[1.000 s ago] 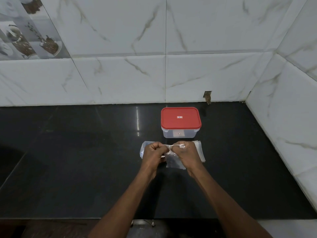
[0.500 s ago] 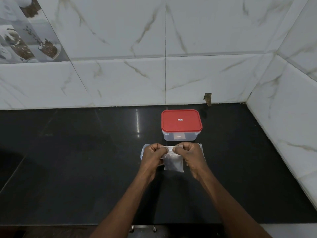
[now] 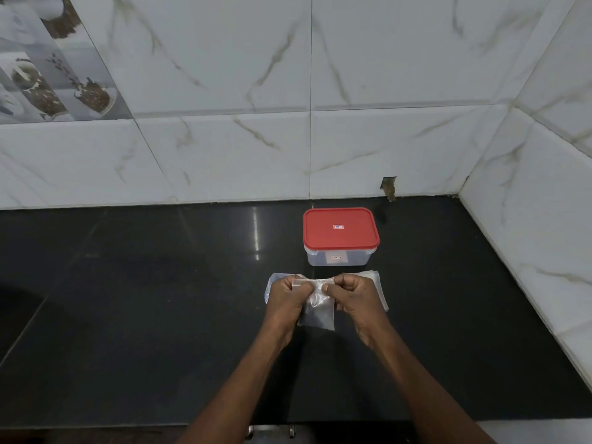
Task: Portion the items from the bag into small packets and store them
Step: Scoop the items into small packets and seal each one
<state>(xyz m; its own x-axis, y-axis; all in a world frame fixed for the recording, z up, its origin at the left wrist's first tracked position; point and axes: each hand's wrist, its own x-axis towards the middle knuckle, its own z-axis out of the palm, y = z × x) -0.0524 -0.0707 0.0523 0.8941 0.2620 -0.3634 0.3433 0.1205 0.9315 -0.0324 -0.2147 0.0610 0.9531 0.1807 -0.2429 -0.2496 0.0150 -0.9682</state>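
Observation:
A small clear plastic packet point(image 3: 317, 310) hangs between my hands above the black counter. My left hand point(image 3: 286, 295) pinches the left end of its top edge, and my right hand point(image 3: 354, 294) pinches the right end. Dark contents show faintly in the packet's lower part. Under my hands lie more clear plastic pieces: a bag point(image 3: 271, 283) at the left and flat packets point(image 3: 378, 288) at the right. Just behind them stands a clear container with a red lid point(image 3: 340, 229), closed.
The black counter point(image 3: 160, 299) runs to white marble-tiled walls at the back and right point(image 3: 528, 235). Its front edge lies close to me, with a metal fitting point(image 3: 272, 431) below it.
The packet's top edge went from bunched and twisted to stretched flat between my two hands. The packet now hangs lower and straighter. The view has tilted down a little.

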